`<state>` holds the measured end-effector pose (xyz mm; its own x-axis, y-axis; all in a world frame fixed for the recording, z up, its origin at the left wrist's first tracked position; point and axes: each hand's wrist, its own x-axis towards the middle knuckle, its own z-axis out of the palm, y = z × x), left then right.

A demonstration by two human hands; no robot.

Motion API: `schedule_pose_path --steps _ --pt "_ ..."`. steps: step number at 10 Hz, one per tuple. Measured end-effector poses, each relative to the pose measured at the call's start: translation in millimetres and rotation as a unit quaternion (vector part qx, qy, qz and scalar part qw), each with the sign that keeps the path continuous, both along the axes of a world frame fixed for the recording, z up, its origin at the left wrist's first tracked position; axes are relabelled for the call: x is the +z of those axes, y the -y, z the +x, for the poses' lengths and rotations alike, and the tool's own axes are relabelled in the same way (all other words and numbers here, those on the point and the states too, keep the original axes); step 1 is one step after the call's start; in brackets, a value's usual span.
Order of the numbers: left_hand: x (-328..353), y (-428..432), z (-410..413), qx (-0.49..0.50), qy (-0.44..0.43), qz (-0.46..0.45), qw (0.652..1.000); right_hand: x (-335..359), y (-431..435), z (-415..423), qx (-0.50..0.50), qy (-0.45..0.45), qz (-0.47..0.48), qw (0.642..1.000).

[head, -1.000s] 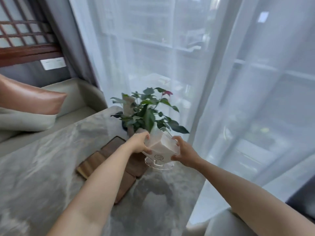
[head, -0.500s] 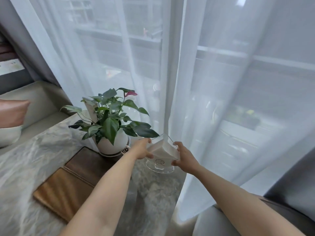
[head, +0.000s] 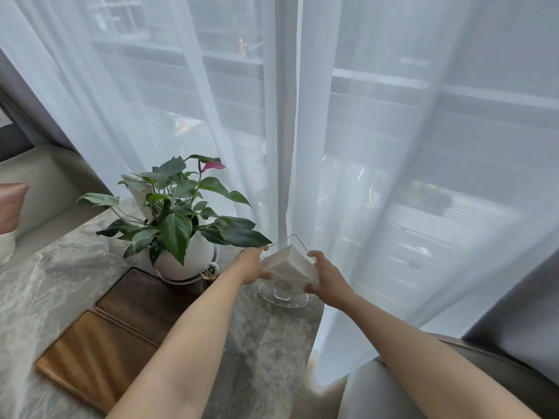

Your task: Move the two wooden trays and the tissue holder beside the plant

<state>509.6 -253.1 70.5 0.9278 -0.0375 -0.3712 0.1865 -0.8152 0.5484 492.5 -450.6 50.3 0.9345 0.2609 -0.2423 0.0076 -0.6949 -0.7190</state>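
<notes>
On the grey marble worktop [head: 45,285], toward its left edge, lies a light-brown rectangular wooden tray [head: 90,358]. A darker brown wooden tray [head: 145,300] lies touching its far long side. Just beyond the dark tray stands a green leafy plant with one pink bloom in a round white pot [head: 181,237], the pot's saucer at the tray's far edge. Right of the plant, near the worktop's right edge and the sheer white curtain [head: 281,146], is a clear plastic tissue holder filled with white tissues [head: 290,267], its round clear base on the marble. The left hand [head: 251,267] presses the holder's left side and the right hand [head: 328,279] its right side, fingers curled against it, gripping it between them.
</notes>
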Motion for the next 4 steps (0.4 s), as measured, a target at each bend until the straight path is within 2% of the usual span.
schedule_pose_path --steps 2,4 --pt "-5 1 -5 -0.025 0.032 0.022 0.999 -4 1 2 -0.006 0.004 -0.011 1.0" --pt "-4 -5 -20 -0.019 0.028 0.109 0.993 2 3 -4 -0.002 0.022 -0.046 0.999"
